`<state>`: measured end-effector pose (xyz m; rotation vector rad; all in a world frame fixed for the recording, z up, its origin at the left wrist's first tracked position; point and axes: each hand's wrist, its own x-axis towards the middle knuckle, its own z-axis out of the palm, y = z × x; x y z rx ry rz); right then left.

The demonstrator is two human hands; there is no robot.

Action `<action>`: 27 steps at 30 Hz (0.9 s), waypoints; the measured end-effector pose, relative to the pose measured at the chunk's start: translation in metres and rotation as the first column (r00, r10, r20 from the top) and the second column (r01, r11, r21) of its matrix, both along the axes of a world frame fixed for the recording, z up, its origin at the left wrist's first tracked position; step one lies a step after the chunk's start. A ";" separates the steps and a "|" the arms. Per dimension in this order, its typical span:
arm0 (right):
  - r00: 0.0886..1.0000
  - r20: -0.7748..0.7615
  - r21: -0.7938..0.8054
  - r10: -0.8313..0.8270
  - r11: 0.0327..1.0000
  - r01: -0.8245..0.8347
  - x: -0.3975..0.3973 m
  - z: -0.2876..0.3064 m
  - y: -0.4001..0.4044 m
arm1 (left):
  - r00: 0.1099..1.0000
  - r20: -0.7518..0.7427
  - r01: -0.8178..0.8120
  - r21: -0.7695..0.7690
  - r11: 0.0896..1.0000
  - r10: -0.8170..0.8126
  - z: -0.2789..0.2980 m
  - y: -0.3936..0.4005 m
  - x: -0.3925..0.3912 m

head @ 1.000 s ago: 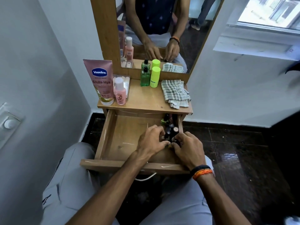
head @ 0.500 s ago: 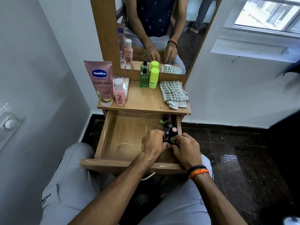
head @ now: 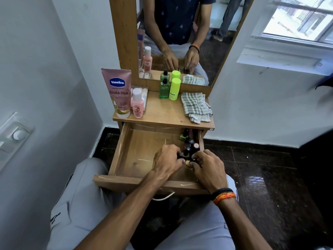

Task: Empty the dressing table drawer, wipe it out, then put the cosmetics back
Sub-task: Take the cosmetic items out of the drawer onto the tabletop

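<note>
Both of your hands are down in the open wooden drawer (head: pixel 137 156), working at the cluster of small dark cosmetic bottles and tubes (head: pixel 189 147) packed along its right wall. Your left hand (head: pixel 166 162) has its fingers curled in on one dark bottle, and your right hand (head: pixel 207 167) pinches a small dark-capped piece with a pale end; how firm either grip is cannot be told.

Most of the drawer floor is bare, so either the emptying is nearly finished or the refilling has just begun. I cannot tell which. The folded grey checked cloth (head: pixel 196 107) lies on the desk (head: pixel 165 112), at its right end.

The pink Vaseline tube (head: pixel 119 92), small pink bottle (head: pixel 137 103), green glass bottle (head: pixel 164 88) and lime-green stick (head: pixel 175 89) stand on the desk before the mirror (head: pixel 180 38). Your knees crowd the drawer front.
</note>
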<state>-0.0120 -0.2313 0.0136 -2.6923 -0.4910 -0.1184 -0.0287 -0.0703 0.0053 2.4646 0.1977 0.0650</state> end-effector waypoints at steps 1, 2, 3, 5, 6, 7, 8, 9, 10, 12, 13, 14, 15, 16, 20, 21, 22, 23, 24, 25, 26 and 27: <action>1.000 0.006 0.020 0.002 1.000 -0.002 -0.001 0.004 0.001 | 1.000 0.015 -0.010 -0.011 1.000 0.010 0.004 0.004 -0.002; 1.000 0.011 0.044 0.003 0.999 -0.004 -0.001 0.008 0.002 | 0.999 0.039 -0.019 -0.024 1.000 0.020 0.008 0.008 -0.004; 1.000 0.017 0.067 0.005 0.998 -0.006 -0.001 0.013 0.003 | 0.997 0.063 -0.030 -0.033 0.999 0.032 0.013 0.012 -0.004; 1.000 0.030 0.108 0.004 0.994 -0.007 0.000 0.025 0.007 | 0.992 0.110 -0.051 -0.052 0.997 0.056 0.025 0.021 -0.004; 0.999 0.036 0.125 0.005 0.992 -0.009 0.002 0.032 0.010 | 0.988 0.141 -0.059 -0.056 0.997 0.067 0.031 0.025 -0.002; 0.999 0.043 0.143 0.008 0.990 -0.015 0.004 0.039 0.012 | 0.982 0.171 -0.067 -0.055 0.996 0.076 0.037 0.029 0.001; 0.999 0.052 0.163 0.015 0.986 -0.023 0.007 0.046 0.015 | 0.976 0.200 -0.073 -0.057 0.996 0.082 0.042 0.033 0.004; 0.998 0.061 0.186 0.022 0.982 -0.032 0.012 0.053 0.019 | 0.971 0.224 -0.076 -0.061 0.995 0.088 0.048 0.036 0.009; 0.997 0.068 0.211 0.025 0.977 -0.039 0.017 0.059 0.023 | 0.966 0.243 -0.079 -0.067 0.995 0.093 0.052 0.039 0.014; 0.996 0.086 0.260 0.027 0.964 -0.049 0.030 0.069 0.032 | 0.958 0.265 -0.093 -0.069 0.993 0.108 0.058 0.045 0.028; 0.995 0.100 0.276 0.023 0.960 -0.049 0.038 0.073 0.037 | 0.953 0.279 -0.108 -0.054 0.993 0.118 0.060 0.048 0.035; 0.993 0.114 0.289 0.013 0.956 -0.046 0.047 0.077 0.043 | 0.946 0.296 -0.127 -0.033 0.991 0.131 0.062 0.051 0.043; 0.992 0.125 0.299 0.003 0.953 -0.040 0.056 0.080 0.049 | 0.941 0.308 -0.144 -0.019 0.989 0.143 0.063 0.054 0.051; 0.991 0.134 0.310 -0.006 0.950 -0.036 0.064 0.083 0.054 | 0.935 0.319 -0.156 -0.013 0.988 0.152 0.065 0.056 0.057; 0.989 0.143 0.361 -0.047 0.933 -0.008 0.097 0.088 0.079 | 0.922 0.338 -0.202 -0.003 0.979 0.191 0.070 0.067 0.081; 0.988 0.145 0.368 -0.059 0.930 0.002 0.106 0.089 0.085 | 0.918 0.338 -0.214 -0.011 0.977 0.205 0.072 0.069 0.087; 0.987 0.146 0.372 -0.067 0.928 0.008 0.113 0.089 0.090 | 0.916 0.340 -0.221 -0.016 0.975 0.213 0.073 0.071 0.093; 0.987 0.145 0.371 -0.069 0.929 0.011 0.121 0.089 0.095 | 0.916 0.338 -0.224 -0.012 0.975 0.215 0.073 0.073 0.098; 0.988 0.139 0.371 -0.066 0.928 0.010 0.128 0.088 0.100 | 0.918 0.335 -0.226 -0.002 0.974 0.213 0.074 0.074 0.103; 0.989 0.132 0.375 -0.060 0.927 0.006 0.134 0.087 0.104 | 0.920 0.331 -0.225 0.011 0.974 0.209 0.075 0.074 0.106; 0.990 0.127 0.379 -0.055 0.926 0.002 0.140 0.086 0.107 | 0.921 0.331 -0.224 0.022 0.974 0.204 0.074 0.074 0.110; 0.991 0.123 0.380 -0.051 0.925 0.001 0.144 0.084 0.110 | 0.921 0.333 -0.224 0.028 0.974 0.203 0.074 0.075 0.114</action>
